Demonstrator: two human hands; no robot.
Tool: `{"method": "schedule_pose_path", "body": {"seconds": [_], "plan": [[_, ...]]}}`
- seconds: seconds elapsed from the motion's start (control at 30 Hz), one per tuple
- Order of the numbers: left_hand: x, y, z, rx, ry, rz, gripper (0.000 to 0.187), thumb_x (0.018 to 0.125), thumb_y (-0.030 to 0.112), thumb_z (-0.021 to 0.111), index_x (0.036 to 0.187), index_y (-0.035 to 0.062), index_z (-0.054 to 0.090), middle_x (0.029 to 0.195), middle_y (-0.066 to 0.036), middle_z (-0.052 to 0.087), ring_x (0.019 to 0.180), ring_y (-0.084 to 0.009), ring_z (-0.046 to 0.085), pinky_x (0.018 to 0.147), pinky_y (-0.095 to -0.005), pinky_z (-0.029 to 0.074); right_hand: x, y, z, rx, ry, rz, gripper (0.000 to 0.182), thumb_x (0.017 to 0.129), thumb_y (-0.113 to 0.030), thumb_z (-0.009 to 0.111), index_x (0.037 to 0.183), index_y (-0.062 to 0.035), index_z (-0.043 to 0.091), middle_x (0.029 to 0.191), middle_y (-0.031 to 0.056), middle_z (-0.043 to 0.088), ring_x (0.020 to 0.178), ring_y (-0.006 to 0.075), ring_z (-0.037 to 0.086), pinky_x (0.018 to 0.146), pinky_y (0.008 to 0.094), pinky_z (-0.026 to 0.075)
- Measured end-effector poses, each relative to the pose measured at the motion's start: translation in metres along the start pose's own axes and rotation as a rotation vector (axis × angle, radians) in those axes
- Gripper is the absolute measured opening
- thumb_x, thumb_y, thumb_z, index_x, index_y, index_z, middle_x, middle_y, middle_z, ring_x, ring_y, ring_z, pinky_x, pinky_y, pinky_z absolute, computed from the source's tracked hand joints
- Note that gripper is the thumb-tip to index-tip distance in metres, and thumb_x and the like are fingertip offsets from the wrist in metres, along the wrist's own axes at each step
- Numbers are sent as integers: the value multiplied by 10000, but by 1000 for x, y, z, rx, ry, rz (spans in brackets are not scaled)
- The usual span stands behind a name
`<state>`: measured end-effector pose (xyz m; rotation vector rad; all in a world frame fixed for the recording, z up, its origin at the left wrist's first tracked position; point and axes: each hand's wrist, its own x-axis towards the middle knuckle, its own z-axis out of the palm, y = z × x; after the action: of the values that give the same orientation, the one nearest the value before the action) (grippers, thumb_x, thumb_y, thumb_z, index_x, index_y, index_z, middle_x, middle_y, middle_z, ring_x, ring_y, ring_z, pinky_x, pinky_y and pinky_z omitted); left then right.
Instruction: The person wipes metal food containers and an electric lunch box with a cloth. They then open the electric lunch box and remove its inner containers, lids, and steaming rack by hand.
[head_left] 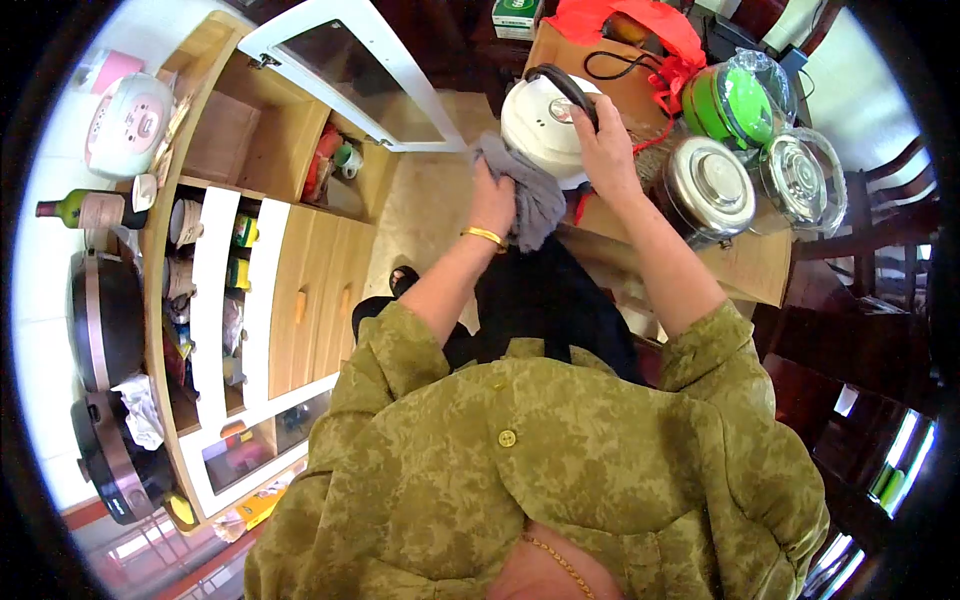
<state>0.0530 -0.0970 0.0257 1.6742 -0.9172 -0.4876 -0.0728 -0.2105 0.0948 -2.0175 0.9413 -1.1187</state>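
Note:
A white lidded cooker (pixel 537 128) with a black carry handle (pixel 560 82) is at the near-left edge of the wooden table. My right hand (pixel 606 150) is closed around the lower end of that handle. A grey cloth (pixel 535 195) is bunched in my left hand (pixel 491 207), which presses it against the cooker's lower left side. Part of the cloth hangs below the cooker. My left fingers are partly hidden by its folds.
On the wooden table (pixel 745 262) are a steel pot (pixel 708 188), a green container (pixel 728 105), a plastic-wrapped steel pot (pixel 795 178) and a red bag (pixel 668 30). At left, a cabinet with an open glass door (pixel 355 75) holds cups; appliances and a bottle (pixel 92 210) stand on top.

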Motion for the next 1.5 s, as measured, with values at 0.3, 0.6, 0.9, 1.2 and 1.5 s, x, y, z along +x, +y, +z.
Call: {"method": "schedule_pose_path", "body": {"seconds": [0.3,0.6,0.9,1.2,1.5], "plan": [[18,62,-1,374,31,88,530,768,74,452,1280,-8,340,1131,-334,432,1032,-462,445,901,-446,376,0,1,3,-19,26,3,252,899,-215,481,1039,-5,478,922,201,541,873,328,525,776,375,402],[-79,79,15,326,-396,129,460,776,87,477,1219,-8,397,1134,-289,461,992,-450,473,883,-429,392,14,10,4,-3,-87,-42,302,891,-217,505,1100,0,486,966,169,557,907,298,527,816,360,402],[-58,162,19,-235,-586,165,385,816,139,514,1155,-40,472,1108,-229,525,1043,-349,495,900,-336,379,-22,8,-174,-118,428,55,284,949,-211,401,1106,-32,557,1086,79,585,1013,152,521,890,271,392],[-21,188,131,789,-509,832,468,798,383,514,1223,187,517,1221,-138,510,1044,-345,490,920,-420,372,-69,66,-155,228,260,417,427,875,-252,500,1239,-36,435,1147,127,556,1042,218,531,887,324,402],[47,168,147,786,-596,551,373,840,282,409,1077,28,546,1002,-274,553,911,-390,548,825,-457,423,-55,61,-142,177,370,382,352,884,-149,386,1203,-12,449,1147,178,531,1079,286,499,934,340,365]]}}
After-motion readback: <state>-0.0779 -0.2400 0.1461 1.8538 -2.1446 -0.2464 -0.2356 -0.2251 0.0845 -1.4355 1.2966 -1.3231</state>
